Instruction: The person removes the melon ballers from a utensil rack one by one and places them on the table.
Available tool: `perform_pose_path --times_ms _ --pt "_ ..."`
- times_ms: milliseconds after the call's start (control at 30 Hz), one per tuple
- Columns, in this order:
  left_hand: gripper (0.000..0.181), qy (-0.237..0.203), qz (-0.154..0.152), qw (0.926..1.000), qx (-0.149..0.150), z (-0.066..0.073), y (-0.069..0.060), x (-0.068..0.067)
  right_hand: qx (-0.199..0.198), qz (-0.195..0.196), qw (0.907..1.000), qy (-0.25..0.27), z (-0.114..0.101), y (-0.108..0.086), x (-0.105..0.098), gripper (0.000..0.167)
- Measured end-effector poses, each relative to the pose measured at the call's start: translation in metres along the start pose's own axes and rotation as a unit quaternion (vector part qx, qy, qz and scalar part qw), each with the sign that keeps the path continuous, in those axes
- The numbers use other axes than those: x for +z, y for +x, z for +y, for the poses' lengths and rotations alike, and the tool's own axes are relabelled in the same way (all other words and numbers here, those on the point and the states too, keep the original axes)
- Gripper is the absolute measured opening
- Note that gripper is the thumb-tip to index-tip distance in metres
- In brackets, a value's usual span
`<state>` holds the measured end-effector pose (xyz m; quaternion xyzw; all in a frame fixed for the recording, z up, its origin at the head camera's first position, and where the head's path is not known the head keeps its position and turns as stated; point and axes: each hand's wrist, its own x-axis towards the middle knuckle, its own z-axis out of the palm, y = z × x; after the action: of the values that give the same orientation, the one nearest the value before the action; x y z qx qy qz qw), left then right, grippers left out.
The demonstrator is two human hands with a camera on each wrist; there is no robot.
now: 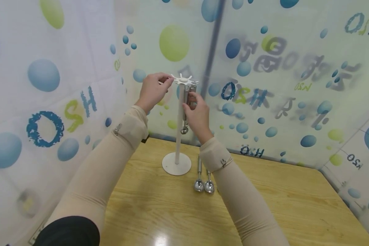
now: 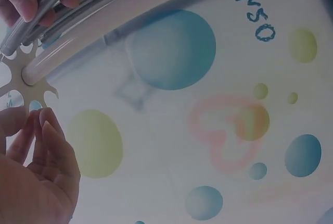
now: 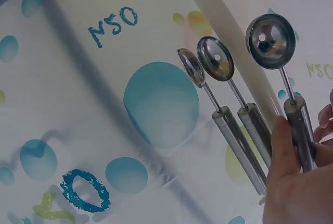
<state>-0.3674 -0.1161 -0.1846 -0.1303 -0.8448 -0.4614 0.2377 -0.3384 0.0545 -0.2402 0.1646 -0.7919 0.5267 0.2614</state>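
A white stand with a star-shaped hook top (image 1: 184, 80) rises from the table on a thin pole (image 1: 178, 136). My left hand (image 1: 153, 89) pinches one of the top's arms between thumb and fingertips. My right hand (image 1: 198, 114) holds the steel handle of a melon baller (image 3: 270, 41) just under the hooks, its round bowl with a small hole hanging downward. Beside it hang two more melon ballers, one nearer (image 3: 216, 60) and one farther (image 3: 191, 67) from the pole. In the left wrist view, the handle tops (image 2: 44, 10) meet the hook arms.
Two steel scoops (image 1: 199, 185) (image 1: 209, 186) lie side by side on the wooden table (image 1: 153, 205), right of the stand's round white base (image 1: 169, 169). Printed curtains (image 1: 264, 112) with dots and letters close in behind and at both sides.
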Motion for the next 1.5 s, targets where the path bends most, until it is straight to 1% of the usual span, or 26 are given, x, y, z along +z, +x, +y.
perform_pose_path --times_ms 167,467,633,933,1133,1333,1500 --pt "0.032 -0.018 -0.005 0.9996 -0.021 0.001 -0.001 -0.002 -0.002 0.002 1.0 0.006 0.0 -0.002 0.002 0.041" --pt "0.034 -0.043 -0.007 0.9987 -0.025 0.003 0.001 -0.001 0.006 0.001 1.0 -0.004 0.0 -0.002 0.003 0.044" --pt "0.034 -0.048 -0.011 0.9983 -0.029 0.004 -0.001 0.0 0.016 0.001 0.9998 -0.009 0.0 -0.003 0.001 0.045" --pt "0.037 -0.051 -0.019 0.998 -0.033 0.004 -0.004 0.0 0.032 -0.01 0.9994 0.013 -0.004 -0.004 -0.004 0.043" --pt "0.037 -0.045 -0.023 0.998 -0.038 0.005 -0.005 0.0 0.044 -0.011 0.9988 0.017 -0.008 -0.004 -0.007 0.043" --pt "0.036 -0.051 -0.023 0.9976 -0.041 0.005 -0.005 0.0 0.033 -0.021 0.9988 0.029 -0.008 -0.004 -0.012 0.043" --pt "0.037 -0.052 -0.024 0.9974 -0.044 0.002 -0.003 -0.001 0.021 -0.021 0.9989 0.036 -0.008 -0.004 -0.016 0.042"
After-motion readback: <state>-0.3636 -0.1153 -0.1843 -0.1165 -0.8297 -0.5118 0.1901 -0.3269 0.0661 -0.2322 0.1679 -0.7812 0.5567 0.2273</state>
